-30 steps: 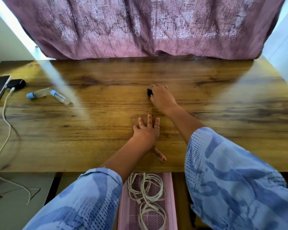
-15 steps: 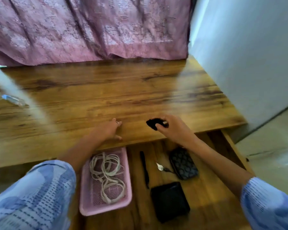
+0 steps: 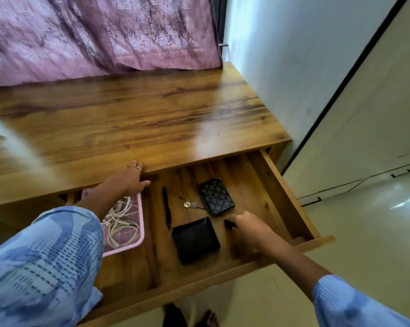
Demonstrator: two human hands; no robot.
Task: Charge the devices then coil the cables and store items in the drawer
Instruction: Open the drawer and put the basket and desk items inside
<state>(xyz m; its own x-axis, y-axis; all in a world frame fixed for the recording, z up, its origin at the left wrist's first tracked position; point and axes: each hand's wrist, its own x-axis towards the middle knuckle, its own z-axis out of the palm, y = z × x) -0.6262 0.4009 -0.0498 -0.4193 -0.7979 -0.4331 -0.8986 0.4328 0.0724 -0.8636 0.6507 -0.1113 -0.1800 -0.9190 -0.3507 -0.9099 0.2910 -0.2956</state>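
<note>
**Head view: small black item going into the open drawer**

Head camera, my only view, looks down into the open wooden drawer [image 3: 291,197] pulled out from under the glossy wood-grain counter [image 3: 133,119]. My right hand [image 3: 251,228] is low inside it, fingers [image 3: 234,219] pinched narrow on a small black device [image 3: 228,224], just beside the flat black square wallet [image 3: 195,239] and near the dark patterned pouch [image 3: 217,196]. My left hand [image 3: 129,178] rests flat on the counter's front edge, holding nothing.

I judge this the storing step. Next I should set the piece on bare drawer floor and let go without nudging its neighbours.

The device is too small and blurred to give its axis. White coiled cables [image 3: 121,220] already lie in the pink mesh tray [image 3: 139,226]; a slim black pen [image 3: 166,207] lies front to back.
</note>
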